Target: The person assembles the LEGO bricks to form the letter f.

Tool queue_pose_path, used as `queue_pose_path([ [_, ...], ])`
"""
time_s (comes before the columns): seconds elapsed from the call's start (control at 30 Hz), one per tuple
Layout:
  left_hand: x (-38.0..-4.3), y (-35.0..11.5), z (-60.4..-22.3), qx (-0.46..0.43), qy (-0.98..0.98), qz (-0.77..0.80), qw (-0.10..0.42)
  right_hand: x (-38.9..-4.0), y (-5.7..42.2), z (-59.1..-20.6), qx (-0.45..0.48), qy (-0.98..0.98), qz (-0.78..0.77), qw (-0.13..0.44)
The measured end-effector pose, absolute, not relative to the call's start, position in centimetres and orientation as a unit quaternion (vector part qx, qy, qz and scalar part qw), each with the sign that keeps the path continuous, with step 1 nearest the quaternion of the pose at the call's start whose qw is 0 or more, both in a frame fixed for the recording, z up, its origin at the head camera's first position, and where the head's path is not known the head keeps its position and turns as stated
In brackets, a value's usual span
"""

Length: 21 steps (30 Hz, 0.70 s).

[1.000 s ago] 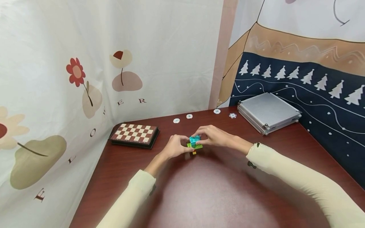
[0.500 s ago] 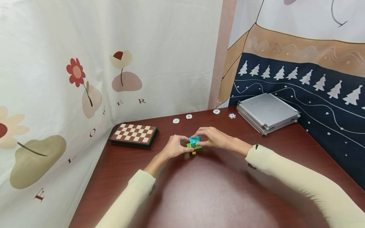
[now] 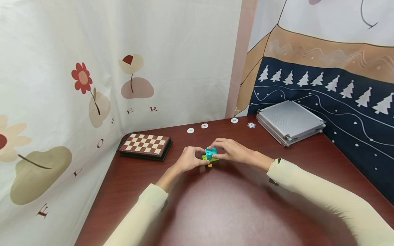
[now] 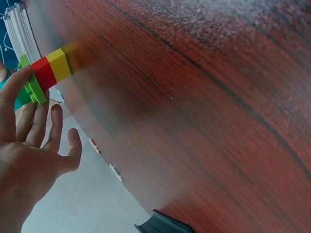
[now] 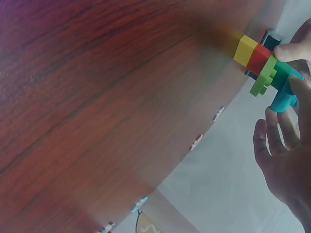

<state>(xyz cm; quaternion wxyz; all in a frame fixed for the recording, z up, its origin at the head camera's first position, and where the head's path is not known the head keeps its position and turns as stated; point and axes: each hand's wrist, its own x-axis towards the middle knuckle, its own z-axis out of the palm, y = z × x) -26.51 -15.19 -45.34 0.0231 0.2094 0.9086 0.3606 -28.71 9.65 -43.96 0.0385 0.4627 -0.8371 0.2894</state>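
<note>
A small tower of toy building bricks stands on the table between both hands. From the bottom it shows a yellow brick (image 4: 58, 64), a red brick (image 4: 43, 74), a lime green plate (image 5: 263, 77) wider than the rest, and a darker green brick (image 5: 281, 75). On top is a turquoise brick (image 3: 210, 152) with studs upward; in the right wrist view it juts sideways past the green one. My left hand (image 3: 189, 159) steadies the tower at the lime plate, thumb on the near side. My right hand (image 3: 230, 149) pinches the turquoise brick between thumb and fingers.
A folded chessboard box (image 3: 145, 144) lies at the left. Along the back edge are several poker chips (image 3: 204, 126). A silver aluminium case (image 3: 289, 119) occupies the back right corner. Printed curtains (image 3: 184, 61) close off the table's far sides.
Both hands keep their hold and barely move. The turquoise brick has shifted very slightly in the right hand, now covering a little more of the lime plate.
</note>
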Motion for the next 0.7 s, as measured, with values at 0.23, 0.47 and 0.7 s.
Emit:
queue_pose_path([
  [0.23, -26.27, -15.10, -45.23, 0.219, 0.908, 0.358, 0.019, -28.74, 9.52, -44.31, 0.474, -0.827, 0.299, 0.045],
  [0.47, -25.88, -15.00, -45.11, 0.231, 0.909, 0.346, 0.020, -28.59, 9.66, -44.62, 0.466, -0.822, 0.327, 0.025],
  [0.7, -25.75, -15.28, -45.37, 0.240, 0.907, 0.346, 0.019, -28.41, 9.57, -44.70, 0.447, -0.812, 0.375, -0.017],
])
